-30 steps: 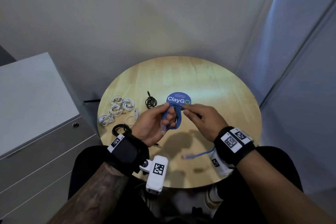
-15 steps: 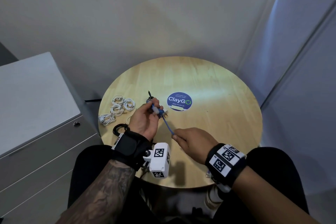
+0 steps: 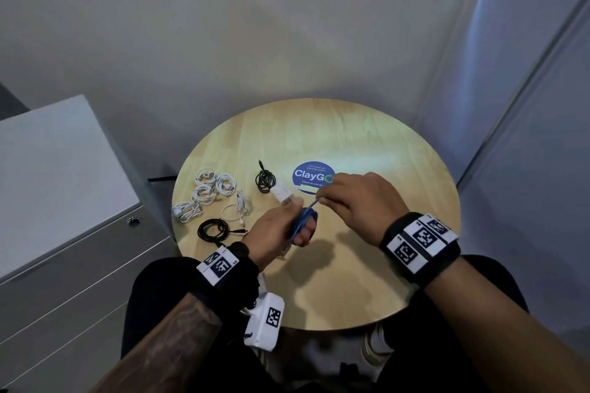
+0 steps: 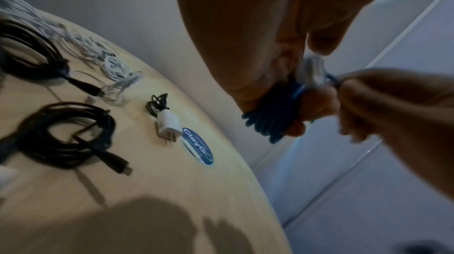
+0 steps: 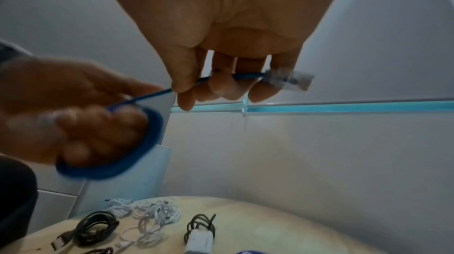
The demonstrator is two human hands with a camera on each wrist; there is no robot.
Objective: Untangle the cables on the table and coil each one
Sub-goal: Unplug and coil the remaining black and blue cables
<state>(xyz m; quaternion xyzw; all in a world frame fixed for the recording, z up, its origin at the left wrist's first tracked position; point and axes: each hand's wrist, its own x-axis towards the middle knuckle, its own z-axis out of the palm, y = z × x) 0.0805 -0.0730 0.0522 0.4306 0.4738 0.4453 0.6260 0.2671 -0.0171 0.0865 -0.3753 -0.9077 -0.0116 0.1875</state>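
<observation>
One blue cable (image 3: 301,222), held above the tabletop (image 3: 367,265) just nearer than the round blue sticker (image 3: 311,176). Its coil is looped round the fingers of the left hand (image 3: 277,233), which curl through it. Right hand (image 3: 360,201) pinches the free end between thumb and fingers; one clear plug (image 5: 290,79) juts past the little finger.

Left of the sticker, on the tabletop:
- one small black coil (image 3: 265,180) with a white charger plug (image 3: 282,193) touching it
- two larger black coils (image 4: 71,137), only one clear in the head view
- white coils (image 3: 210,188) in a cluster at the left edge, about five; exact count cannot be told.
</observation>
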